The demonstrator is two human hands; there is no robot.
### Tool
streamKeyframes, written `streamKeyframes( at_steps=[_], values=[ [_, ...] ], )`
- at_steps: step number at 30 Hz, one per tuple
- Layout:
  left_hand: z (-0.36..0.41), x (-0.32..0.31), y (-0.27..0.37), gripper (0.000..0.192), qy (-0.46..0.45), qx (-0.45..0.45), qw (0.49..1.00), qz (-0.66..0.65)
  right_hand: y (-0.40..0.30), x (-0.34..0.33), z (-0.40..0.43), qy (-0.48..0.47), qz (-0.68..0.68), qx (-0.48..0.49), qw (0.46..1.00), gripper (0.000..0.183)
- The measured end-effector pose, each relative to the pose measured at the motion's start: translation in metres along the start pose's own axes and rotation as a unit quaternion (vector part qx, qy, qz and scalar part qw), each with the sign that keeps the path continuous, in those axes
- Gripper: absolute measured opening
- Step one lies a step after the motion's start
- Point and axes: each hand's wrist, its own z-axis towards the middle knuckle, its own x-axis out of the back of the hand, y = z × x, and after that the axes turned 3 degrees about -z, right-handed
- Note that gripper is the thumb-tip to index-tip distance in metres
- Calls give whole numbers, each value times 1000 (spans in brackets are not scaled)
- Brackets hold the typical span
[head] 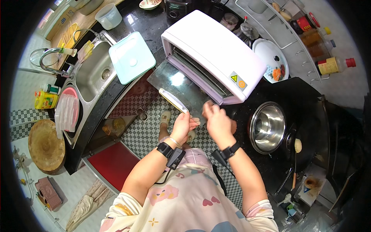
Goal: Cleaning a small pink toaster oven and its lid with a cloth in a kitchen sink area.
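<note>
A white toaster oven (211, 49) stands on the black counter with its glass door (181, 82) folded down towards me. A pale handle (173, 100) runs along the door's outer edge. My left hand (183, 126) pinches the door at the right end of this handle, its other fingers loosely spread. My right hand (216, 119), blurred by motion, is at the door's right side, close to the oven's front corner. Its fingertips are smeared, and whether it holds anything cannot be made out. Inside the oven, rack bars (200, 69) show through the opening.
Left of the oven, a light-blue lid (132, 58) overhangs the counter edge beside a steel sink (94, 71). To the right sit a steel bowl (267, 127) and an enamel lid (271, 61). A red cabinet door (113, 165) stands out low at my left.
</note>
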Motion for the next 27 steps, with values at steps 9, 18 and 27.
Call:
streamKeyframes(
  at_steps=[9, 18, 27],
  values=[
    [5, 1, -2, 25, -24, -1, 1000, 14, -5, 4, 26, 16, 7, 10, 1000, 49],
    [9, 5, -10, 16, -4, -22, 999, 41, -10, 5, 12, -23, -9, 76, 997, 55],
    [10, 14, -8, 12, -33, -19, 999, 29, -11, 8, 6, -53, 6, 168, 984, 54]
  ],
)
